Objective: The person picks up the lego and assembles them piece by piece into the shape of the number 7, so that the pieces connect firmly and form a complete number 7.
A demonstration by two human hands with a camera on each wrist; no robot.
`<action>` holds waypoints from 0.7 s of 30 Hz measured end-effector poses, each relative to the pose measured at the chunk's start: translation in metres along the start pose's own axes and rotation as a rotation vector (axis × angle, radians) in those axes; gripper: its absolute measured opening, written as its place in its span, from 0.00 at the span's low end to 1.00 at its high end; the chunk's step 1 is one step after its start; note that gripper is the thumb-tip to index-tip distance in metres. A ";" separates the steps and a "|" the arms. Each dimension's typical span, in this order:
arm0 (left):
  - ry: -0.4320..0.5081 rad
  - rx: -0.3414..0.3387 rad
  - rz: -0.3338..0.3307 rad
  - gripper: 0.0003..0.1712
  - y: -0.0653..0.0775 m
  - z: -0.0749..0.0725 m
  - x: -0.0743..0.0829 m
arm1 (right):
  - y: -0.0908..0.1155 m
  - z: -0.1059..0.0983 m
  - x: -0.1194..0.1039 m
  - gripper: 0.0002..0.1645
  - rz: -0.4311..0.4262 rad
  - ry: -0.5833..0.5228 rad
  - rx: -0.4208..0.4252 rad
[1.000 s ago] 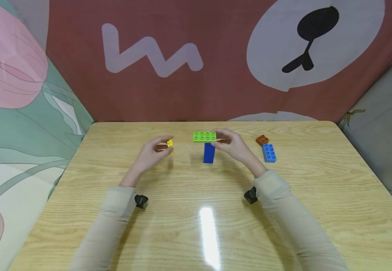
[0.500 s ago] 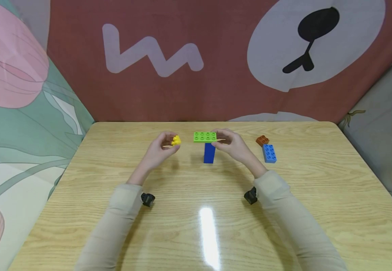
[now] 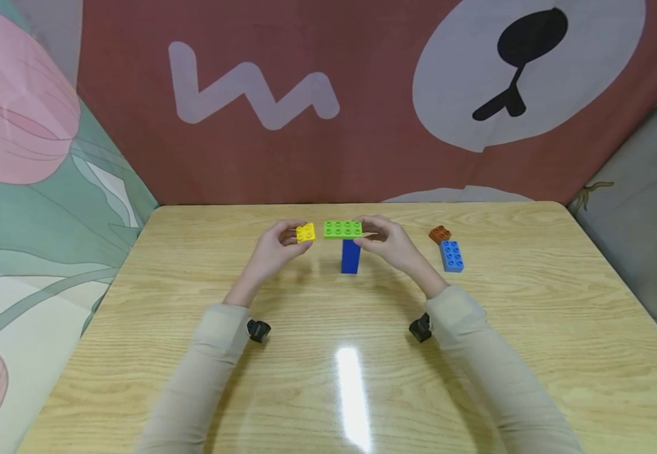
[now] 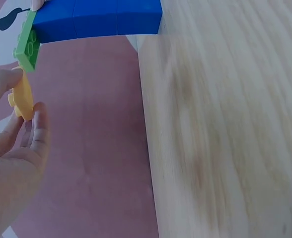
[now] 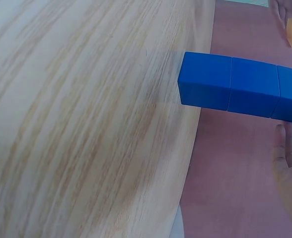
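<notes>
My left hand [image 3: 274, 252] pinches a small yellow toy building brick [image 3: 306, 232] between thumb and fingers, raised over the table. Just to its right a long lime-green brick [image 3: 343, 229] lies across the top of a blue brick tower [image 3: 350, 257], overhanging it to the left. In the right wrist view the tower [image 5: 254, 85] shows three stacked blue blocks. With thumb in front and fingers behind, my right hand [image 3: 388, 243] holds the green brick's right end. From the left wrist, the yellow brick [image 4: 22, 94] appears close by the overhanging end of the green brick [image 4: 27, 44].
To the right of the tower, a lighter blue brick [image 3: 451, 256] and an orange-brown brick [image 3: 439, 234] lie side by side on the wooden table [image 3: 306, 378]. A printed cloth [image 3: 249, 157] hangs behind the far edge.
My left hand has moved right toward the green brick, turning the yellow brick so its studs face up. The right hand, green brick and tower have stayed in place.
</notes>
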State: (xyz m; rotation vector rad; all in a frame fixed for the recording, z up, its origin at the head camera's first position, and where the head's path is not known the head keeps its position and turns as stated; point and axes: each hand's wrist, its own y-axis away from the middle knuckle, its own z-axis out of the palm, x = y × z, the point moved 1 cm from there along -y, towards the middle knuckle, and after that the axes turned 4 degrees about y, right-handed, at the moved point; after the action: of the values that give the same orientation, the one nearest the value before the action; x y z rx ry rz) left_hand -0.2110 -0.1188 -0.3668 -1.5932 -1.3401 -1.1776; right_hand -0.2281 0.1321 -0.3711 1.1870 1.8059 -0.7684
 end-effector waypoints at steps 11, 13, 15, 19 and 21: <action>0.011 0.001 0.032 0.28 -0.002 0.007 0.010 | 0.001 -0.001 0.001 0.29 -0.014 -0.015 0.004; 0.013 0.000 0.030 0.28 -0.002 0.008 0.011 | 0.001 -0.001 0.002 0.29 -0.015 -0.017 0.003; 0.022 0.001 0.024 0.28 -0.003 0.008 0.011 | 0.001 -0.001 0.002 0.30 -0.018 -0.015 0.003; 0.032 0.004 0.018 0.28 -0.003 0.009 0.010 | 0.001 -0.001 0.002 0.32 -0.010 -0.006 0.004; 0.034 0.006 0.015 0.27 -0.004 0.009 0.010 | 0.002 -0.003 0.000 0.34 0.001 -0.005 -0.001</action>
State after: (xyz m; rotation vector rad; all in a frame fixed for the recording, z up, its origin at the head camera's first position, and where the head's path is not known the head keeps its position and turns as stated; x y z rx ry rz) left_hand -0.2124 -0.1068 -0.3605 -1.5701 -1.3068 -1.1849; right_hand -0.2268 0.1350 -0.3696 1.1852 1.8012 -0.7692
